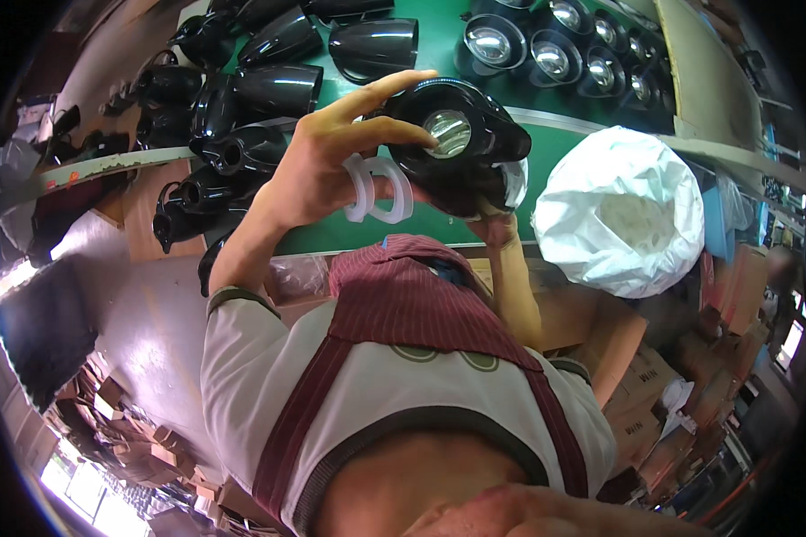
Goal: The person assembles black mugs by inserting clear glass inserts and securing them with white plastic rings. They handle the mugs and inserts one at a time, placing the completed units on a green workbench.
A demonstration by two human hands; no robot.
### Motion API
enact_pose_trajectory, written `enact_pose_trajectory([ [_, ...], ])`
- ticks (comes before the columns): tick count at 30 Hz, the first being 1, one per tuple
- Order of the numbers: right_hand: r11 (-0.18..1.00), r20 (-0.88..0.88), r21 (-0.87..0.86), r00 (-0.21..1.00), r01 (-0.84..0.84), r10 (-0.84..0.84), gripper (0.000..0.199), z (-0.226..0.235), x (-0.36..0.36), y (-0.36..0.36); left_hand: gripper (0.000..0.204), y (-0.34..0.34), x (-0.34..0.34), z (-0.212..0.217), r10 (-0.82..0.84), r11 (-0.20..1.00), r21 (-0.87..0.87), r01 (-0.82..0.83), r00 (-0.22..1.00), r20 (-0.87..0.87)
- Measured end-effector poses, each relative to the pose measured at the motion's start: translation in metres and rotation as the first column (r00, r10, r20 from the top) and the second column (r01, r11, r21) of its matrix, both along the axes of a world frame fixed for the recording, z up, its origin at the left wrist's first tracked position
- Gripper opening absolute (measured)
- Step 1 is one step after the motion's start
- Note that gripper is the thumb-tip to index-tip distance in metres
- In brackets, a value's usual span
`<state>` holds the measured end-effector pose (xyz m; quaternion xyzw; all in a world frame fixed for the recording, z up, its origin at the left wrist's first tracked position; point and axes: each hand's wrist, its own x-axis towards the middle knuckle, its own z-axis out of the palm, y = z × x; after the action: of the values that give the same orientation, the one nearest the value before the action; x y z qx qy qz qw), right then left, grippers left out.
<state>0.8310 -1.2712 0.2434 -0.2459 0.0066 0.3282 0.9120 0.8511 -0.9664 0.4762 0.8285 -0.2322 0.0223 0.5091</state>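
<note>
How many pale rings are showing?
2. Both are at the left hand: the left ring nearer the wrist, the right ring closer to the black jug. More may be hidden inside the white bag.

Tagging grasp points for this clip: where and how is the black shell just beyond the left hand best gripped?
Probably across its body near the straight-edged right end, coming from the right. The black shell lies on its side, that end facing bare green table, while other black shells crowd its left. The left hand is close by, but its fingers touch the black housing.
</note>
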Motion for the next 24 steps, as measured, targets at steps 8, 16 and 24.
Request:
enact_pose_trajectory([
  [8,0.971,0.126,0.012,0.962,0.241,-0.240,0.069,0.019,-0.009,-0.029,0.046,-0.021,0.007,0.000,-0.064,0.991,-0.107,0.077,0.991,0.121],
  [16,0.650,0.626,-0.350,0.685,0.675,-0.373,0.033,0.125,0.081,0.019,0.043,-0.024,0.064,-0.111,0.116,0.576,-0.749,-0.328,0.940,-0.322],
  [24,0.172,0.903,-0.066,-0.014,0.983,0.430,0.044,0.149,0.224,0.075,0.016,0.002,0.186,-0.166,-0.268,-0.038,-0.905,-0.424,0.876,-0.400],
])
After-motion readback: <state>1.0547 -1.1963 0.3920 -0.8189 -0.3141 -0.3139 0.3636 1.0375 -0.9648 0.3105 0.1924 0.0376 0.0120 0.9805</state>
